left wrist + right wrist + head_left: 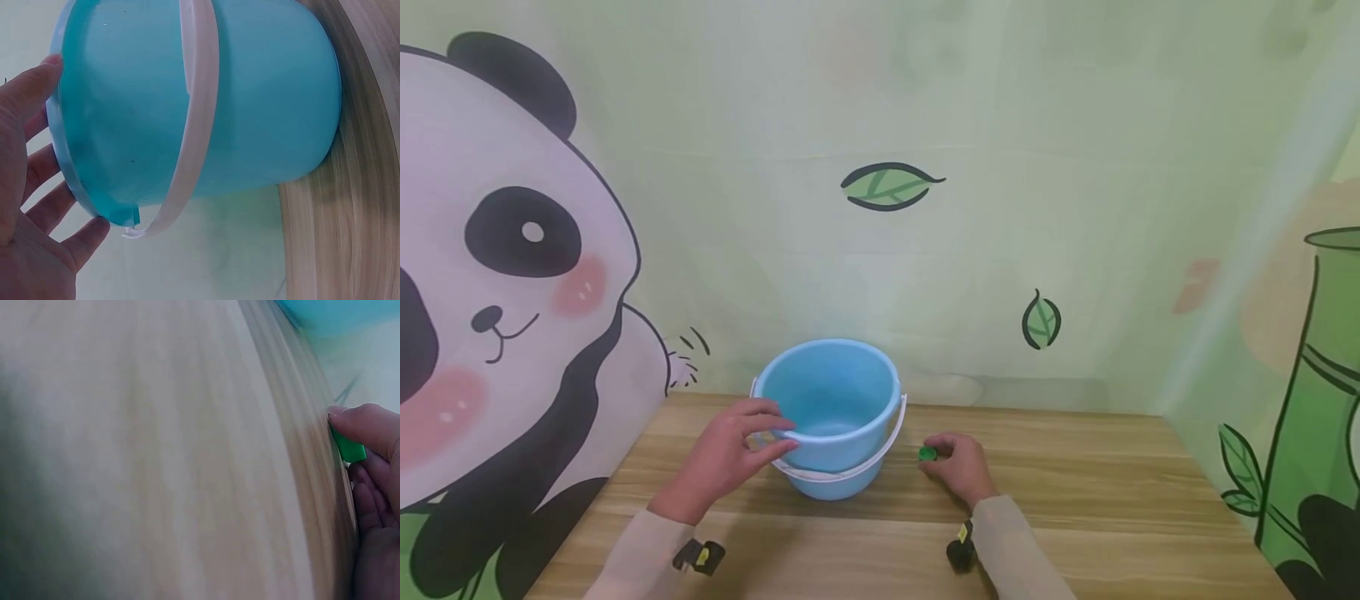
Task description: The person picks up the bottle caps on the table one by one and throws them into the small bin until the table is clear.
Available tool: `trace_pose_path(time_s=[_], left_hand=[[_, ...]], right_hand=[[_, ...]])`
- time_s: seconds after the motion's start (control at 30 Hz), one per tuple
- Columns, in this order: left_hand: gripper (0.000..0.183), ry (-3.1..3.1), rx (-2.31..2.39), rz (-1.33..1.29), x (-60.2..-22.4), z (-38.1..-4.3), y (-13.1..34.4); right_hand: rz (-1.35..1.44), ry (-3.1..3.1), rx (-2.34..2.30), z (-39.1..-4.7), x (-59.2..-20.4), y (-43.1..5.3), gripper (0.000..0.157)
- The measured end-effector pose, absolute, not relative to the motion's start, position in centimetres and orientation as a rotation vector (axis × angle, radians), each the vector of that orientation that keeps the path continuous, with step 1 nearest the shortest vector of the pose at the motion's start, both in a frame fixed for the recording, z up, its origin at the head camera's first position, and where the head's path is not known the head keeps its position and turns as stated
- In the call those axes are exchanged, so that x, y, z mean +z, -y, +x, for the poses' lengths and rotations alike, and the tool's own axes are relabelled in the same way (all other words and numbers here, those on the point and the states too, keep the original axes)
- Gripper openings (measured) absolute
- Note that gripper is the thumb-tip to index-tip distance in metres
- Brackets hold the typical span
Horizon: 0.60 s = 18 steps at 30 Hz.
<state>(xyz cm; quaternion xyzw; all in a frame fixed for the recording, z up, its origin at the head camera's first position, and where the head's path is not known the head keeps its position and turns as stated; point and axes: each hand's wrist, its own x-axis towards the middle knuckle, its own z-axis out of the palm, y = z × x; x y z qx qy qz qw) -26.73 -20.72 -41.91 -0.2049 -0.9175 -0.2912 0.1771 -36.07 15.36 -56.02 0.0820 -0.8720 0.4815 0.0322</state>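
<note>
A light blue bucket (857, 447) stands upright on the wooden table, its white handle (203, 112) hanging down along the near side. My left hand (726, 454) holds the bucket's rim at its near left, thumb on the outside and fingers over the edge. To the right of the bucket, my right hand (964, 468) pinches a small green block (927, 454) between thumb and fingers, low over the tabletop. In the right wrist view the green block (351, 450) shows partly, the thumb covering some of it.
The wooden table (1075, 475) reaches back to a pale green cloth backdrop (970, 275) printed with a panda, leaves and bamboo. Dark wrist mounts (700, 556) sit at both sleeves. The bucket's interior shows only its blue wall and floor.
</note>
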Motion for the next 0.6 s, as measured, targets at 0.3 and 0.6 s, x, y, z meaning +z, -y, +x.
trace_pose_path(time_s=[0.3, 0.6], left_hand=[[0.024, 2.59, -0.81, -0.595, -42.0, -26.9, 20.8], [0.021, 2.583, -0.815, -0.603, -41.9, -26.8, 20.8]], right_hand=[[0.244, 2.689, 1.51, -36.2, -55.8, -15.6, 0.029], [0.245, 2.727, 1.512, -35.7, -55.0, -16.4, 0.032]])
